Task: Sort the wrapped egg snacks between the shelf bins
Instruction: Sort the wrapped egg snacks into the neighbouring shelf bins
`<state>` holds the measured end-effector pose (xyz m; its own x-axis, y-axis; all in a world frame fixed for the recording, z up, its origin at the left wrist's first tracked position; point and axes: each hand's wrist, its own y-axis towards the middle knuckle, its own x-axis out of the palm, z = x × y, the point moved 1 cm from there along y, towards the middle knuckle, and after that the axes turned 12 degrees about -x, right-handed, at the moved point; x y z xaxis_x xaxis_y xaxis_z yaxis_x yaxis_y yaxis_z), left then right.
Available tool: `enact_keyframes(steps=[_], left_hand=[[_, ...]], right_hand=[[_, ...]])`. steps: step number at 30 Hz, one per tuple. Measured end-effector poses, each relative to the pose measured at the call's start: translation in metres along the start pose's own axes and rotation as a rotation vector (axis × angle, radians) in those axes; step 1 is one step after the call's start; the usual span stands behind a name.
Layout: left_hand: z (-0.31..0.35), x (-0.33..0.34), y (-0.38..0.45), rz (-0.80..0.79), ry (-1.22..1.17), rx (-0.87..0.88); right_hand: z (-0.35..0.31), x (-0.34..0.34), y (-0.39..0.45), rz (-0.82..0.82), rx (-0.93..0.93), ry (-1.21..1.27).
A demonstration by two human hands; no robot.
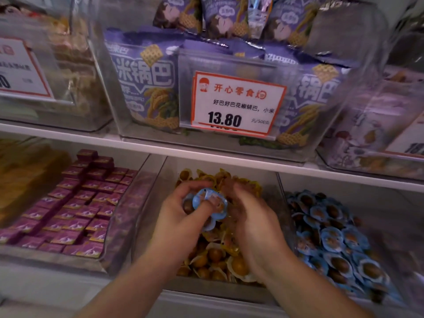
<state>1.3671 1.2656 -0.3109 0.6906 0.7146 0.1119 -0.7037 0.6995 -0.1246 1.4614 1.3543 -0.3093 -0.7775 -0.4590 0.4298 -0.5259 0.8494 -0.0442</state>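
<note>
— Blue-wrapped egg snacks (207, 203), why over the yellow bin (158, 203)?
— Strays there. The left hand (181, 216) grips a bunch; their own blue bin (282, 203) sits right of it.
— The right hand (250, 216)?
— Blurred, fingers curled beside them; its hold I cannot tell.

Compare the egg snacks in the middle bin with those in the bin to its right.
The middle bin's snacks have yellow-orange wrappers; the right bin's snacks have blue wrappers. A few blue-wrapped snacks sit in the left hand above the middle bin; nothing hovers over the right bin. Both show brown eggs inside.
</note>
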Motion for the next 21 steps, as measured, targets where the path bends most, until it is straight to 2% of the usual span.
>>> enact_keyframes(steps=[2, 3, 8, 13, 16, 18, 21], left_hand=[[0.0, 0.008, -0.009, -0.009, 0.238, 0.27], [-0.001, 0.014, -0.014, -0.017, 0.344, 0.351], [-0.001, 0.032, -0.028, 0.069, 0.867, 0.561], [0.005, 0.052, -0.048, -0.023, 0.929, 0.632], [0.006, 0.061, -0.05, -0.225, 0.876, 0.572], [0.0, 0.064, -0.044, -0.341, 0.91, 0.535], [-0.009, 0.062, -0.027, -0.331, 0.969, 0.554]], right_hand=[[-0.004, 0.008, -0.014, -0.05, 0.155, 0.11], [-0.008, 0.011, -0.021, -0.053, 0.197, 0.155], [-0.036, 0.006, -0.033, -0.062, 0.073, 0.107], [-0.05, -0.019, -0.045, -0.081, -0.029, -0.009], [-0.058, -0.04, -0.047, -0.052, -0.118, -0.011], [-0.065, -0.058, -0.04, 0.007, -0.177, -0.011], [-0.076, -0.1, -0.014, 0.132, -0.279, -0.207]])
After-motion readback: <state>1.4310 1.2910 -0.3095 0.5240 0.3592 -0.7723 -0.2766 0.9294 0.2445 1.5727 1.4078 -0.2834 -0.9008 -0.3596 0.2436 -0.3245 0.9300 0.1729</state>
